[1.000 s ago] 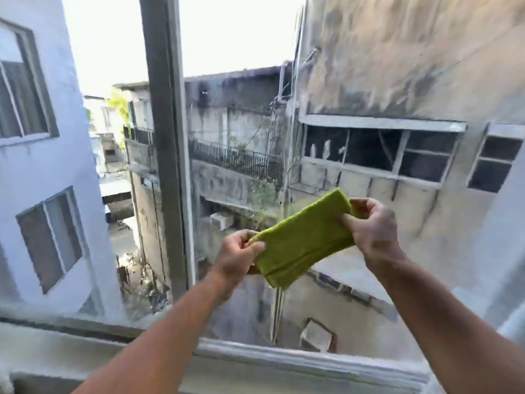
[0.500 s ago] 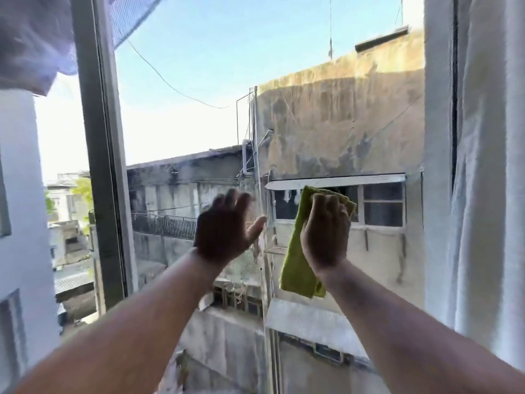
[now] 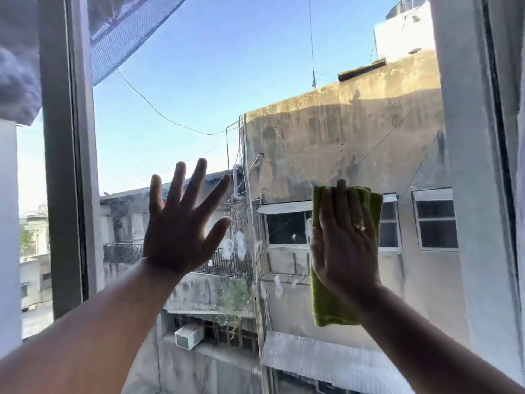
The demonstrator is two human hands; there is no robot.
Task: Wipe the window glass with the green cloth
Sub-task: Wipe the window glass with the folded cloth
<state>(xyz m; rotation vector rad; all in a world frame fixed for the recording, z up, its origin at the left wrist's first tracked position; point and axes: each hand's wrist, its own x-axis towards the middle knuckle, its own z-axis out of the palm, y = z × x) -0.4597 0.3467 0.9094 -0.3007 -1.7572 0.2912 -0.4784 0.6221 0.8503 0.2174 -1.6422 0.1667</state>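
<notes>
The window glass [image 3: 216,81] fills the middle of the view, with white smears on it between my hands. My right hand [image 3: 345,237] lies flat on the folded green cloth [image 3: 331,307] and presses it against the glass at the right of centre; the cloth hangs below my palm and shows above my fingertips. A ring sits on one finger. My left hand [image 3: 181,220] is spread wide with its palm toward the glass at the left of centre and holds nothing; I cannot tell whether it touches the pane.
A grey vertical window frame [image 3: 65,155] stands at the left. A white curtain [image 3: 480,166] hangs along the right edge. Blue netting [image 3: 122,27] hangs at the top left. Buildings show outside beyond the glass.
Both hands held the cloth low near the sill; now the left hand has let go and spread open, and the right hand presses the cloth flat on the glass, higher up. The view has tilted upward.
</notes>
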